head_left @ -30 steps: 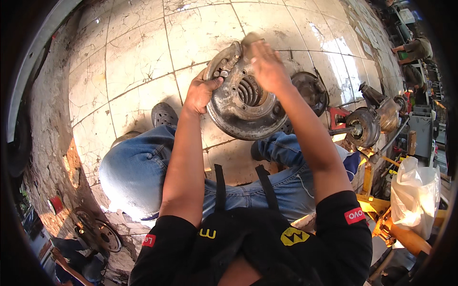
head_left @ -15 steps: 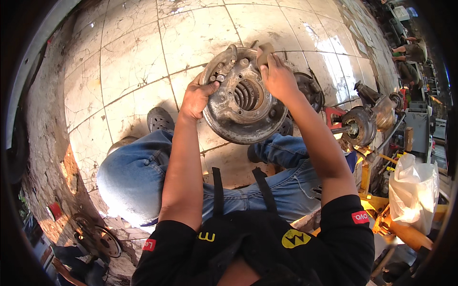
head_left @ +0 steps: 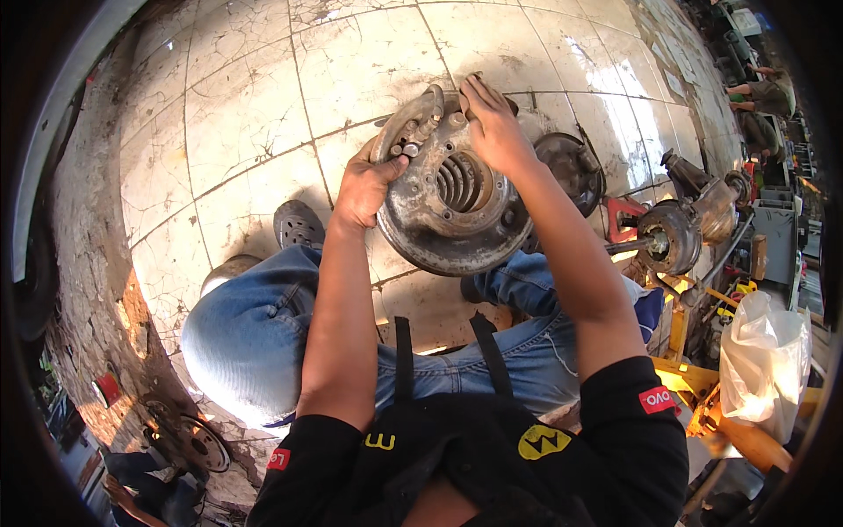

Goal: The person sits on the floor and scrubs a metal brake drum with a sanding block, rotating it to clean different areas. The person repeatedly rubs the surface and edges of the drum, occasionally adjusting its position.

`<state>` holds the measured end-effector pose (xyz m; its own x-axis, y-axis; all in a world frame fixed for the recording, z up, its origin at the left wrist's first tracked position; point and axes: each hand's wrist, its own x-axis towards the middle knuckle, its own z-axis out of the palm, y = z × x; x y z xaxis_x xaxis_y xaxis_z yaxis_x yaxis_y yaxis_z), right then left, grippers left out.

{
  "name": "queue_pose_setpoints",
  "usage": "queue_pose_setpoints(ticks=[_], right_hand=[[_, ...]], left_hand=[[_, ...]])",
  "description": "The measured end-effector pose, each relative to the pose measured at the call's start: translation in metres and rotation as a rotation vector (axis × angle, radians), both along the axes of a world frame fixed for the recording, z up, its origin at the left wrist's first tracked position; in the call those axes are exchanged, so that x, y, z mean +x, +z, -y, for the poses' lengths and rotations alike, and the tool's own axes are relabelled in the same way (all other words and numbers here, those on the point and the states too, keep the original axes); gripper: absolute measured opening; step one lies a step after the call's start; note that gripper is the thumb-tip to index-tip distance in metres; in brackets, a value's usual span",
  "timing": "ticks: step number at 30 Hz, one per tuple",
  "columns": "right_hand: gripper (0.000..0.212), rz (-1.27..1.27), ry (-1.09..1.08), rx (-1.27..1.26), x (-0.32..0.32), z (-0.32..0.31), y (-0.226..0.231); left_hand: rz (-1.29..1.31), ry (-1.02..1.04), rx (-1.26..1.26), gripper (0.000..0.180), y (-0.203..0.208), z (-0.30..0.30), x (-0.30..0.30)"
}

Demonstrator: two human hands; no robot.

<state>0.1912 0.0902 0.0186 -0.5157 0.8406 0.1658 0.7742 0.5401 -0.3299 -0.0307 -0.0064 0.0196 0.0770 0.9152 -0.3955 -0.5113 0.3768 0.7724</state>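
A worn metal brake backing plate (head_left: 417, 239) is held tilted over the floor in front of my knees. Through its round centre hole shows a coil spring (head_left: 455, 183). My left hand (head_left: 362, 189) is closed on the plate's left rim, its thumb on the face beside some bolt heads (head_left: 406, 150). At the upper right rim, my right hand (head_left: 493, 130) presses down with its fingers together. The brown-grey sheet under those fingers, which looks like folded sandpaper, is now almost wholly hidden.
Just right of the plate, another round dark brake part (head_left: 571, 171) lies on the tiled floor (head_left: 237, 114). Farther right are an axle assembly with a hub (head_left: 669, 241), a red stand (head_left: 622, 218), yellow metal parts and a white plastic bag (head_left: 764, 360). Another drum-like part (head_left: 202, 443) lies lower left.
My right hand has shifted up and left along the rim, its fingers stretching over the edge and covering the sheet. The plate has tilted slightly; my left hand keeps its grip.
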Motion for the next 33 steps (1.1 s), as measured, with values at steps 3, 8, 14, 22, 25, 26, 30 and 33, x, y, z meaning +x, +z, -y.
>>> queue_pose_setpoints(ticks=[3,8,14,22,25,26,30,33], right_hand=[[0.076,0.193,0.046,0.042,0.007,0.022,0.001],[0.094,0.437,0.028,-0.259,-0.008,0.013,0.026],[0.076,0.129,-0.060,-0.240,-0.034,0.011,0.015],[0.060,0.169,0.021,-0.026,-0.028,0.007,0.009],[0.061,0.105,-0.024,0.069,-0.032,0.015,-0.001],[0.060,0.033,-0.009,0.044,-0.030,0.025,-0.006],[0.058,0.105,-0.114,-0.052,-0.023,0.011,0.003],[0.057,0.096,-0.159,-0.014,-0.030,0.019,-0.002]], left_hand=[[0.073,0.018,-0.004,0.042,-0.006,0.000,0.003],[-0.008,0.007,0.003,0.043,-0.002,0.000,0.001],[0.064,0.048,0.004,0.043,-0.002,0.001,-0.002],[0.039,-0.006,0.033,0.043,-0.006,0.000,-0.002],[0.060,0.017,0.026,0.042,-0.013,-0.001,0.006],[0.064,0.036,0.014,0.042,-0.015,-0.002,0.006],[0.055,-0.035,0.017,0.043,-0.001,-0.003,0.004],[0.065,0.022,0.045,0.043,-0.009,-0.004,0.011]])
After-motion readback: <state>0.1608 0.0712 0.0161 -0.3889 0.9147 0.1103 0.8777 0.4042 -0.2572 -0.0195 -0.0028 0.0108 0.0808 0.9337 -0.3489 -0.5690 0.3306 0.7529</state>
